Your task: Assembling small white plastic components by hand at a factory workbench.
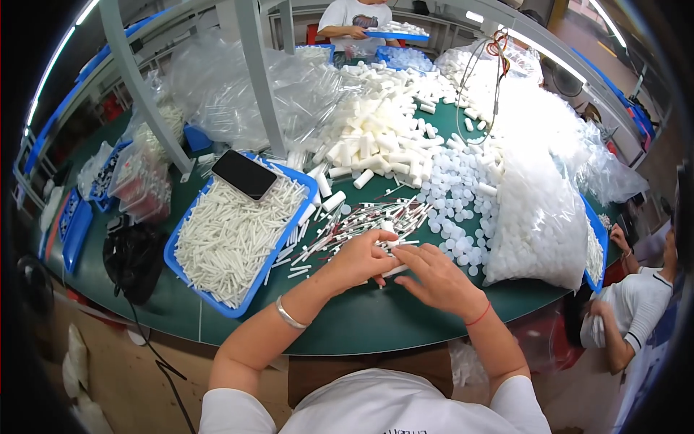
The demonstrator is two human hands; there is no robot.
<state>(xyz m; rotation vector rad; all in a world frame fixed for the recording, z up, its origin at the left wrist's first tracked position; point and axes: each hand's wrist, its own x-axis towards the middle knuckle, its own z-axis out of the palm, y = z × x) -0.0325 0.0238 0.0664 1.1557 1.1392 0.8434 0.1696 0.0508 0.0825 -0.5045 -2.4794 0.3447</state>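
My left hand (359, 259) and my right hand (437, 278) meet over the near middle of the green table (347, 322). Their fingers close around a small white cylinder (395, 271), whose ends are partly covered. Just above my left fingertips shows another white cylindrical piece (388, 226); whether it is held or lies behind, I cannot tell. Beyond my hands spreads a loose pile of thin sticks with dark red and white parts (354, 226). To its right lie many translucent whitish round caps (463, 242).
A blue tray (168, 249) of short white sticks stands left, a black phone (244, 174) on top. White cylinders (383, 141) heap up behind. A full clear bag (535, 231) stands right. Grey posts (260, 79) rise at left; wires (497, 87) hang down. Other people sit right and far.
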